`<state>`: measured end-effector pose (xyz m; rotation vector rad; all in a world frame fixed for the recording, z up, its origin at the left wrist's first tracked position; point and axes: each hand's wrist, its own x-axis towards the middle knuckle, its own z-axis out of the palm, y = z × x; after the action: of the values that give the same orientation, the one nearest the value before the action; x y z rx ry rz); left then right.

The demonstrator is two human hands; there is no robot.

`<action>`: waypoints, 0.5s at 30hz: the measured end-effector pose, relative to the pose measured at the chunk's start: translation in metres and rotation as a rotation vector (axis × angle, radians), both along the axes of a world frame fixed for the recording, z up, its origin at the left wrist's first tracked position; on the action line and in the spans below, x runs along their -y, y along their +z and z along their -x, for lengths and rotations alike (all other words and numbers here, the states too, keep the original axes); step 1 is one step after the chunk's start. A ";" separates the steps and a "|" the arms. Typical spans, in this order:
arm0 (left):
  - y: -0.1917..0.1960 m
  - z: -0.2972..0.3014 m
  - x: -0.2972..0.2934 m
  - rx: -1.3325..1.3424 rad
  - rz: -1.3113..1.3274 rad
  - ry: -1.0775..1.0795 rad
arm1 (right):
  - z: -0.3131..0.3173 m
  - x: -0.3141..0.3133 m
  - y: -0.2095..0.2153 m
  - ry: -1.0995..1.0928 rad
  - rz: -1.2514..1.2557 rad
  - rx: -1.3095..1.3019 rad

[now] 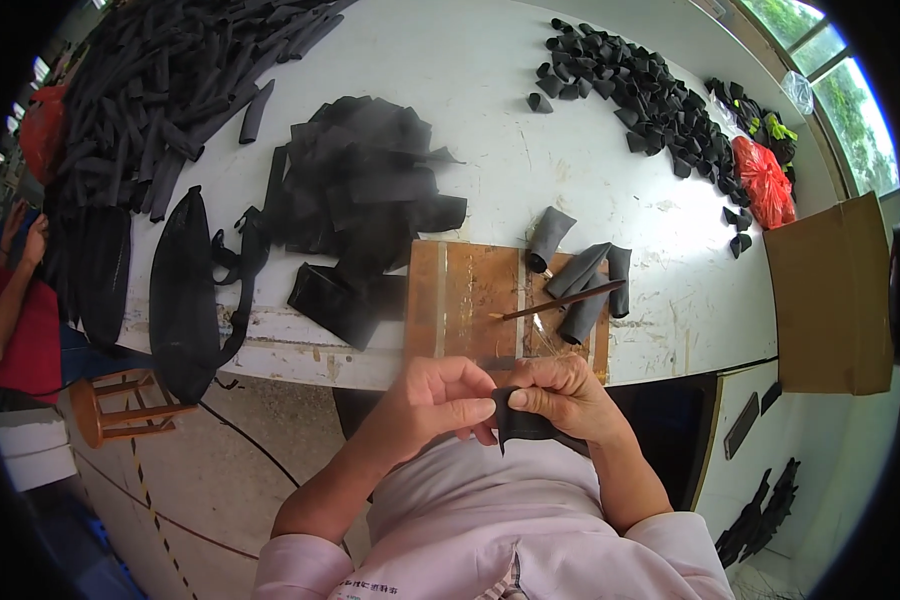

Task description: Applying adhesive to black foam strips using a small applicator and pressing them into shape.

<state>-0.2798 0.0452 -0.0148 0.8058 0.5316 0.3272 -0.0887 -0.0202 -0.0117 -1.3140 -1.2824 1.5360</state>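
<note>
Close in front of my body, a small black piece of sheet material hangs between my hands. My right hand pinches it from above, thumb flat on its face. At its left edge, the curled fingers and thumb tip of my left hand close on the material. Beyond them lies a brown board at the table's front edge. Several rolled black tubes rest on and beside the board. Across them lies a thin dark stick with a pale tip, perhaps a brush.
Flat black pieces are heaped left of the board. Long black strips fill the far left, and short black tubes spread at the far right. A cardboard box and red bag stand right. Another person is left, near a stool.
</note>
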 end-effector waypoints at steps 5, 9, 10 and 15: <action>-0.001 0.005 -0.013 -0.040 0.075 -0.012 | 0.005 -0.010 -0.004 -0.011 0.034 -0.007; 0.000 0.002 -0.024 -0.056 0.145 -0.024 | 0.006 -0.017 -0.007 -0.125 0.112 -0.146; -0.001 0.000 -0.024 -0.092 0.111 0.024 | 0.006 -0.019 -0.009 -0.139 0.075 -0.183; 0.005 -0.005 -0.041 -0.179 -0.027 0.054 | 0.018 -0.021 -0.013 -0.364 0.089 -0.136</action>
<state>-0.2744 0.0859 -0.0098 0.8524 0.7190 0.3141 -0.1063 0.0011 -0.0243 -1.3852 -0.8434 1.4068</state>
